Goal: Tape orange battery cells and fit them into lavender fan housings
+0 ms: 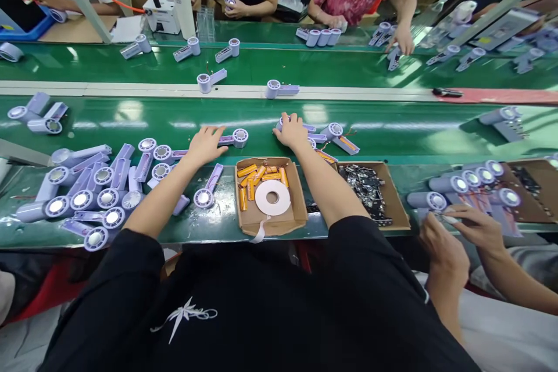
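My left hand (pixel 207 144) reaches onto the green belt with fingers spread. Its fingertips and thumb lie on either side of the handle end of a light purple handheld fan (pixel 239 138); contact is unclear. My right hand (pixel 291 132) is curled over the round head of another handheld fan (pixel 281 123), partly hidden under the fingers. Beside it lie more fans, one (pixel 335 131) with an orange battery and wires showing in its open handle. Between my forearms stands a cardboard tray (pixel 300 209) holding orange batteries (pixel 250 189) and a roll of white tape (pixel 261 203).
Many fans (pixel 107 197) are heaped at my left. A cardboard box of small circuit boards (pixel 364 189) stands right of my right forearm. At far right, a co-worker's hands (pixel 453 238) work beside more fans. Across the belt, other people handle fans near a white rail (pixel 152 90).
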{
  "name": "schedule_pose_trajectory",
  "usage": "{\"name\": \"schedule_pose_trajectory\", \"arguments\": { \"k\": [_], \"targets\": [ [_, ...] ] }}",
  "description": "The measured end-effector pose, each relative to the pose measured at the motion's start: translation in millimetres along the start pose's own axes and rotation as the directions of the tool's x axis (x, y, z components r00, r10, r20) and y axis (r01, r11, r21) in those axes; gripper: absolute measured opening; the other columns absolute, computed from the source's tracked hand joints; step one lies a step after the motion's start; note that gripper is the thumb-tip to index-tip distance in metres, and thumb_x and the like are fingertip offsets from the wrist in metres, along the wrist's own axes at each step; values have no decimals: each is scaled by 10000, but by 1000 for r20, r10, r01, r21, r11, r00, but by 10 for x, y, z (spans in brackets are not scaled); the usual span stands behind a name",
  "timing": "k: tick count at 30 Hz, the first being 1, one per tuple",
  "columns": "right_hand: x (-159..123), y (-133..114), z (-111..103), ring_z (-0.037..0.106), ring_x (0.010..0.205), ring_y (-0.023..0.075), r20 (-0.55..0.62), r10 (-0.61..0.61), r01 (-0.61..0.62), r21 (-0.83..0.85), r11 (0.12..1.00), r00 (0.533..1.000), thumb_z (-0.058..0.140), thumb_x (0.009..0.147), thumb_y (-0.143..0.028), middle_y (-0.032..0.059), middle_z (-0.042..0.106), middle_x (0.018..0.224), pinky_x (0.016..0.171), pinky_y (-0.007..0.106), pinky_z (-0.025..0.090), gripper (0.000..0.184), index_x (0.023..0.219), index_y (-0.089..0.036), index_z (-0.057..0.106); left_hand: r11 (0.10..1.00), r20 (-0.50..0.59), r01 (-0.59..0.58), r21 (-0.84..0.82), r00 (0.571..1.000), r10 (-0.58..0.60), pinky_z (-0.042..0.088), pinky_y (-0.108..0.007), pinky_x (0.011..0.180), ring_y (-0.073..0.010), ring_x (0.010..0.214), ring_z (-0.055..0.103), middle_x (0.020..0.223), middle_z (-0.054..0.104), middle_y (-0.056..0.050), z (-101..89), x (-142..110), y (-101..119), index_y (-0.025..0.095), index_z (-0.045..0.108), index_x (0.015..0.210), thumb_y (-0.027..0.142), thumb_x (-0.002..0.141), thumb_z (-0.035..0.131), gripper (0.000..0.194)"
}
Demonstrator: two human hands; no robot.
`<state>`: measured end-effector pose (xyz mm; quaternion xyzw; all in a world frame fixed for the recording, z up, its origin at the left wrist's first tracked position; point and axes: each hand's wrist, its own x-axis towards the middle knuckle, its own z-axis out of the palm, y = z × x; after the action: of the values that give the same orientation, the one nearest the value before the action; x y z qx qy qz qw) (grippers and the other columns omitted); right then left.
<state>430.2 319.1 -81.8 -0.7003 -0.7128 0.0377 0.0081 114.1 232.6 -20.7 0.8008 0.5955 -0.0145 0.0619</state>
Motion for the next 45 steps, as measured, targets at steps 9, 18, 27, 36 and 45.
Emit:
{"name": "schedule_pose_trajectory", "arguments": {
  "k": [9, 18, 27, 36, 45],
  "targets": [
    [-54, 69, -64, 561, 1395, 419, 18, -2, 3, -67, 998, 1000, 547, 1093, -549, 312, 473, 1617, 1019, 535, 581, 733, 1692, -170, 360, 996, 164, -78, 33, 984, 72, 561, -373, 985, -301, 1286, 712, 1378, 774, -99, 108, -173, -92, 281, 755, 1379, 232, 1075, 483, 411],
    [-182, -125, -436, 646, 1339, 420, -113, -212, 230, 179, 957, 971, 665, 1029, -461, 253, 546, 1568, 1107, 563, 563, 693, 1629, -163, 490, 987, 273, -118, 108, 958, 85, 557, -395, 865, -328, 1059, 772, 1126, 780, -180, 28, -918, 99, 167, 817, 1171, 221, 1064, 495, 344],
    [-1620, -963, -432, 730, 1206, 290, -534, -742, 915, 226, 335, 404, 715, 1004, -652, 134, 728, 1337, 986, 434, 642, 578, 1437, -274, 657, 1000, 158, 0, 30, 987, -5, 546, -477, 1052, -392, 1290, 663, 1493, 636, -243, 320, -1790, 285, 107, 638, 1485, 591, 1022, 651, 670],
    [-1508, -1716, -618, 669, 1240, 331, -19, -946, 946, -4, 324, 324, 591, 1102, -530, 166, 636, 1536, 810, 382, 574, 521, 1560, -286, 550, 994, 60, 110, 7, 992, -111, 543, -536, 1032, -427, 1247, 640, 1317, 689, -272, 507, -2144, 513, 77, 710, 1366, 553, 1025, 612, 593],
    [-1535, -2246, -509, 658, 1256, 375, 114, -875, 882, -61, 467, 471, 730, 1028, -427, 190, 623, 1530, 825, 411, 596, 623, 1585, -243, 518, 994, -44, 77, -84, 996, -81, 504, -520, 1127, -431, 1386, 579, 1558, 581, -299, 719, -2327, 633, 58, 566, 1582, 482, 1028, 654, 703]
  ]
}}
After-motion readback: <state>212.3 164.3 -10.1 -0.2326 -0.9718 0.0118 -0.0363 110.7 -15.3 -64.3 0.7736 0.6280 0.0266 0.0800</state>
